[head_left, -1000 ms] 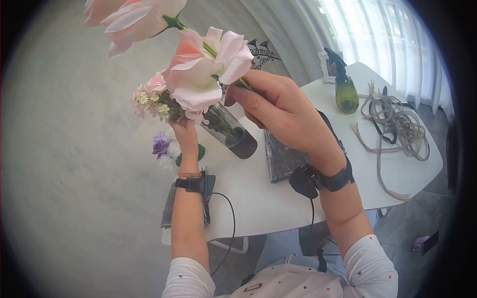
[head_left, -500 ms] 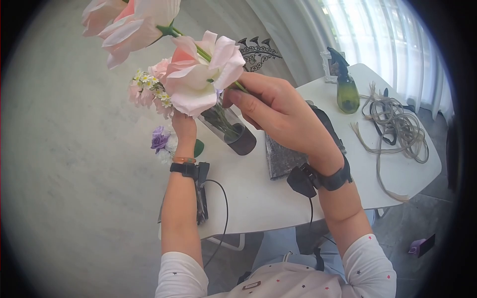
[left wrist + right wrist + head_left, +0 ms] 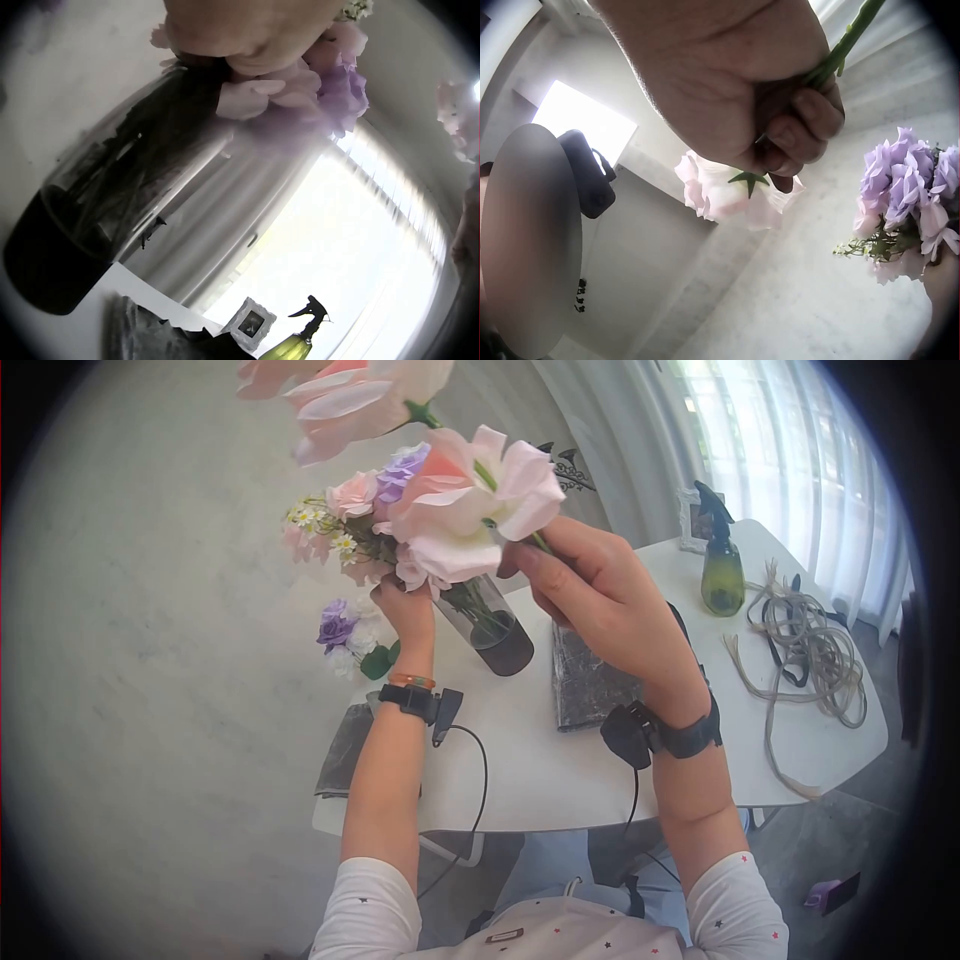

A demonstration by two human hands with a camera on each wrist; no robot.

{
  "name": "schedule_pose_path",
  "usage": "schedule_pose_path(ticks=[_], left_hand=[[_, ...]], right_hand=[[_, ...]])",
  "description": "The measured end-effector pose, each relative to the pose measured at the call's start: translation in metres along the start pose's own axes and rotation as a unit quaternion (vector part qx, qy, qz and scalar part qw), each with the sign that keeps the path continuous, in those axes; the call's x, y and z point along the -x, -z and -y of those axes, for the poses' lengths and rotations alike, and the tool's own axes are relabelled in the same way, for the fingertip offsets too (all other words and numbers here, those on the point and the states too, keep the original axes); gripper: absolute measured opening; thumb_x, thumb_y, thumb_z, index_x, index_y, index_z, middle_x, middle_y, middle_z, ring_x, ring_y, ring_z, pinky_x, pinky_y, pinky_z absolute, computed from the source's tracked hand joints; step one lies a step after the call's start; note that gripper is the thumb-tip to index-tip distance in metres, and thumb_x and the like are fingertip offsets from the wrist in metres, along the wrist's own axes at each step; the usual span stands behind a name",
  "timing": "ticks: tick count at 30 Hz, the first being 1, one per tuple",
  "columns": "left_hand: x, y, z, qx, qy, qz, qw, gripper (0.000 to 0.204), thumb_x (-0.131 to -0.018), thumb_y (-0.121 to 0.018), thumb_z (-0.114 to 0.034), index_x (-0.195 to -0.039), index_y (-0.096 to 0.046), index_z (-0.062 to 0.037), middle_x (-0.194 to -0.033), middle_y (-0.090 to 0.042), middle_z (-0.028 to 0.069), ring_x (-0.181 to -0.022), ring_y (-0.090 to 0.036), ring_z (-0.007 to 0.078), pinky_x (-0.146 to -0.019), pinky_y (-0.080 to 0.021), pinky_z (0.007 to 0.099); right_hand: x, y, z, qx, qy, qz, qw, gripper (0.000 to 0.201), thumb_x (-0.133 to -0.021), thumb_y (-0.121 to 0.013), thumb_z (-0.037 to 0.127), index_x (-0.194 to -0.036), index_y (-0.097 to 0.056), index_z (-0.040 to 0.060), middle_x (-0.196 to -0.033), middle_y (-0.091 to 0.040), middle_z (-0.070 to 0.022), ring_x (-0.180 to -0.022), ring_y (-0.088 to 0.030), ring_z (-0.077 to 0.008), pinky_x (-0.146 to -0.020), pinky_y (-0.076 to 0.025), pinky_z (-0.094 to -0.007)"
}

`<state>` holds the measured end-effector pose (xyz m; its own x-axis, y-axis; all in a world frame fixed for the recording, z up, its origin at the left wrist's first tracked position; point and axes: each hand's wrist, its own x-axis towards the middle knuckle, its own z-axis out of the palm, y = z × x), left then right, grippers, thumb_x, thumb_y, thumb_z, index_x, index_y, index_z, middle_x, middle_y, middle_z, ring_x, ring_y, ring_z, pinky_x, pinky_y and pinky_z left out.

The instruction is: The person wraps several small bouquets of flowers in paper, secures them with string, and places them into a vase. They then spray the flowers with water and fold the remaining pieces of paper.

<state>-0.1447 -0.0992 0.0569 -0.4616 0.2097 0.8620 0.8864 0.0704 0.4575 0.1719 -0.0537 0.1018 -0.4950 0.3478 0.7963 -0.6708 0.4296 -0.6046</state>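
In the head view my right hand point(image 3: 610, 590) pinches the green stem of large pale pink roses point(image 3: 450, 510); the right wrist view shows its fingers curled round the stem point(image 3: 851, 37). My left hand point(image 3: 405, 610) is at the neck of a clear vase with a dark base point(image 3: 503, 648), its fingers partly hidden under the blooms. Stems fill the vase, topped by a purple flower point(image 3: 400, 472), small pink roses point(image 3: 352, 495) and white daisies point(image 3: 343, 544). In the left wrist view the hand point(image 3: 255, 30) curls round the top of the tilted vase point(image 3: 120, 165).
On the white table point(image 3: 520, 780) lie purple and white flowers point(image 3: 338, 628) at left, a dark grey packet point(image 3: 590, 680) in the middle and another point(image 3: 348, 750) near the left edge. A green spray bottle point(image 3: 722, 575), white frame point(image 3: 692, 520) and tangled cords point(image 3: 800, 630) are at right.
The view has shifted, so hands and flowers appear further right. The bouquet at the left hand has turned, and a purple flower now shows on top. Both hands keep their holds.
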Motion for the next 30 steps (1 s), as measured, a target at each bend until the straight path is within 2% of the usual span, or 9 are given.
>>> schedule_pose_path(ticks=[2,5,7,9,10,13,19,25,30], left_hand=[[-0.005,-0.003,0.009,-0.135,-0.105,-0.032,0.985,0.033,-0.077,-0.068,-0.009,-0.108,-0.062,0.0009,-0.097,-0.064,0.0130,-0.087,-0.060,0.0282,-0.077,-0.047,0.0358],[-0.012,-0.005,0.016,0.006,-0.056,0.015,0.998,0.039,-0.073,-0.071,-0.013,-0.105,-0.057,0.0040,-0.099,-0.056,0.0197,-0.094,-0.052,0.0371,-0.082,-0.042,0.0424],[-0.010,-0.001,0.008,0.015,-0.076,0.030,0.997,0.039,-0.076,-0.068,-0.012,-0.110,-0.055,0.0009,-0.103,-0.055,0.0195,-0.098,-0.053,0.0356,-0.082,-0.043,0.0421],[-0.002,0.001,-0.012,-0.018,-0.002,0.030,0.999,0.036,-0.080,-0.064,-0.012,-0.113,-0.053,-0.0036,-0.104,-0.054,0.0182,-0.099,-0.054,0.0346,-0.079,-0.044,0.0432],[-0.002,0.000,-0.005,-0.064,-0.060,0.018,0.996,0.035,-0.085,-0.059,-0.017,-0.118,-0.050,-0.0088,-0.108,-0.051,0.0185,-0.101,-0.054,0.0357,-0.077,-0.045,0.0440],[0.000,0.000,-0.023,-0.029,-0.084,-0.051,0.995,0.033,-0.091,-0.053,-0.023,-0.120,-0.046,-0.0111,-0.111,-0.047,0.0189,-0.101,-0.053,0.0377,-0.078,-0.045,0.0452],[-0.017,0.010,-0.033,-0.029,-0.029,-0.035,0.999,0.027,-0.097,-0.041,-0.025,-0.114,-0.040,-0.0037,-0.107,-0.044,0.0215,-0.094,-0.051,0.0428,-0.076,-0.041,0.0485],[-0.021,0.014,-0.015,-0.005,-0.110,-0.041,0.993,0.025,-0.096,-0.040,-0.017,-0.108,-0.038,0.0042,-0.102,-0.047,0.0228,-0.091,-0.049,0.0416,-0.081,-0.037,0.0462],[-0.014,0.021,-0.015,0.084,-0.017,-0.014,0.996,0.025,-0.094,-0.039,-0.012,-0.112,-0.037,0.0052,-0.096,-0.052,0.0255,-0.084,-0.050,0.0401,-0.079,-0.040,0.0437]], right_hand=[[0.000,0.000,-0.005,0.020,0.021,0.002,1.000,0.019,-0.095,-0.049,0.015,-0.095,-0.055,-0.0029,-0.069,-0.050,-0.0048,-0.059,-0.042,-0.0114,-0.055,-0.039,-0.0267],[0.001,0.000,-0.002,-0.013,-0.047,0.026,0.998,0.019,-0.097,-0.046,0.015,-0.094,-0.055,-0.0018,-0.067,-0.046,-0.0008,-0.058,-0.039,-0.0087,-0.054,-0.037,-0.0248],[0.000,-0.003,-0.005,-0.029,-0.044,0.029,0.998,0.019,-0.097,-0.046,0.015,-0.098,-0.055,-0.0012,-0.067,-0.044,0.0004,-0.058,-0.038,-0.0078,-0.054,-0.036,-0.0243],[-0.002,-0.009,-0.009,-0.043,-0.042,0.031,0.998,0.020,-0.098,-0.045,0.015,-0.102,-0.056,-0.0007,-0.067,-0.042,0.0016,-0.058,-0.037,-0.0069,-0.054,-0.035,-0.0237],[-0.002,-0.013,-0.010,-0.040,-0.031,0.006,0.999,0.022,-0.098,-0.045,0.016,-0.107,-0.055,-0.0007,-0.067,-0.042,0.0014,-0.058,-0.037,-0.0066,-0.054,-0.035,-0.0235],[-0.003,-0.020,-0.019,-0.002,-0.002,-0.028,1.000,0.027,-0.098,-0.045,0.018,-0.116,-0.053,-0.0006,-0.067,-0.042,0.0013,-0.059,-0.038,-0.0062,-0.054,-0.036,-0.0231],[-0.008,-0.013,-0.023,0.014,-0.038,-0.025,0.999,0.026,-0.099,-0.045,0.020,-0.113,-0.055,0.0002,-0.065,-0.040,0.0033,-0.059,-0.037,-0.0050,-0.054,-0.034,-0.0218],[-0.010,-0.015,-0.025,0.019,-0.050,-0.015,0.998,0.024,-0.098,-0.045,0.020,-0.102,-0.059,0.0006,-0.063,-0.038,0.0045,-0.058,-0.035,-0.0042,-0.052,-0.031,-0.0216],[-0.010,-0.016,-0.027,0.021,-0.059,-0.003,0.998,0.025,-0.098,-0.045,0.020,-0.101,-0.059,0.0003,-0.062,-0.038,0.0044,-0.057,-0.034,-0.0043,-0.051,-0.030,-0.0217]])
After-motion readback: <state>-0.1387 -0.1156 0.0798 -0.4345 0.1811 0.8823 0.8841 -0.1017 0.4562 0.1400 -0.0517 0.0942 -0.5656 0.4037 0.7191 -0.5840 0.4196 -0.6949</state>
